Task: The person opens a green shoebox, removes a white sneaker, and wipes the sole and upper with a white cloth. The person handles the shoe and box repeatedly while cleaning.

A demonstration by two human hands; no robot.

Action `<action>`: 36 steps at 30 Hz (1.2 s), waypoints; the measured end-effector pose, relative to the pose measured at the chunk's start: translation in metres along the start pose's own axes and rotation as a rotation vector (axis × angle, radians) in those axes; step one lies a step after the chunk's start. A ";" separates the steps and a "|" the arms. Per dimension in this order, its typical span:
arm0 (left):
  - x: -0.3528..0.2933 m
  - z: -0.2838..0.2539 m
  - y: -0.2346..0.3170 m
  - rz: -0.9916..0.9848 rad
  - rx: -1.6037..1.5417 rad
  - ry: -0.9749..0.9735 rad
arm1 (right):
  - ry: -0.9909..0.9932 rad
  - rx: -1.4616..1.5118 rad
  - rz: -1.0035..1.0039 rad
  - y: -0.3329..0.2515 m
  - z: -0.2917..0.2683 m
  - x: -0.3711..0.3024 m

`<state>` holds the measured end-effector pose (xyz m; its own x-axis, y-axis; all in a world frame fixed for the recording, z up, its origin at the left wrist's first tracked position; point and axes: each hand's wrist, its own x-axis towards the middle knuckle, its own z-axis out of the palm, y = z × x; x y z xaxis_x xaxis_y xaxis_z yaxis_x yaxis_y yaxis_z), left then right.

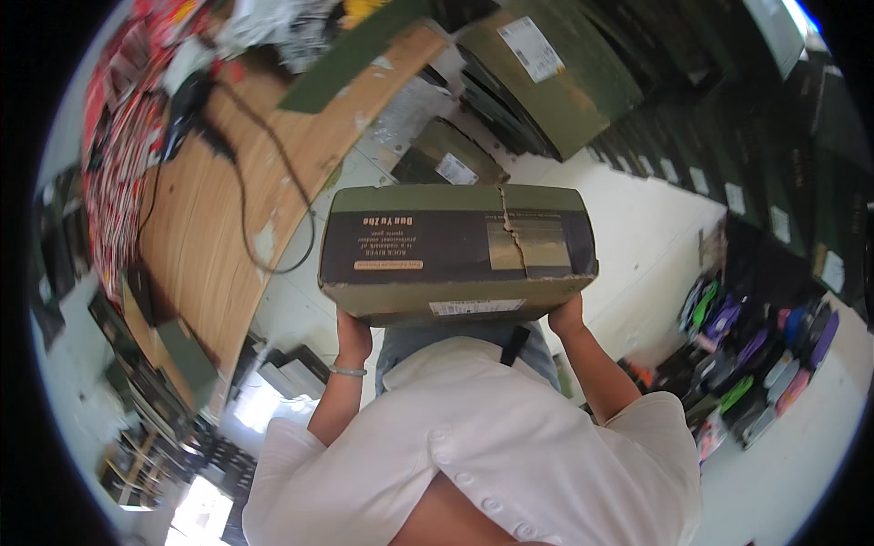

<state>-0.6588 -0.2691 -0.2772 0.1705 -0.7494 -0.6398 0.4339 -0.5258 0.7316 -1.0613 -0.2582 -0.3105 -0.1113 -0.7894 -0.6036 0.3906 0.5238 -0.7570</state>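
A green and black cardboard box [446,246] is held up level in front of my body. Its top has a torn, cracked line running down right of the middle, and a white label [476,308] sits on the side nearest me. My left hand [353,335] grips the box's near left corner from below. At the near right corner, my right hand [566,316] supports it in the same way. Most of the fingers of both hands are hidden under the box.
On the left, a wooden table [218,227] bears a black corded tool [189,114] and a heap of red packets [127,182]. Larger green boxes [555,82] stand ahead on the floor. Stacked dark boxes [756,173] line the right, with colourful shoes [756,355] below.
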 end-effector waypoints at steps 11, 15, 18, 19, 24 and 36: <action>-0.125 0.019 0.045 0.359 -0.032 0.288 | -0.447 0.074 0.193 -0.148 0.130 0.019; -0.121 -0.050 0.034 0.355 -0.039 0.258 | -0.619 -0.060 0.302 -0.122 0.206 0.038; -0.110 -0.141 0.053 0.292 -0.092 0.175 | -0.633 -0.148 0.397 -0.100 0.296 0.021; -0.100 -0.163 0.060 0.287 -0.087 0.189 | -0.647 -0.166 0.413 -0.092 0.322 0.019; -0.097 -0.224 0.076 0.294 0.070 0.371 | -0.780 -0.265 0.585 -0.038 0.414 0.054; 0.012 -0.308 0.083 0.095 -0.194 0.306 | -0.604 -0.521 0.484 0.003 0.475 0.110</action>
<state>-0.3487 -0.1978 -0.2963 0.4619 -0.6210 -0.6333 0.5580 -0.3515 0.7517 -0.6385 -0.4954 -0.2604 0.5078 -0.4036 -0.7611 -0.2048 0.8016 -0.5618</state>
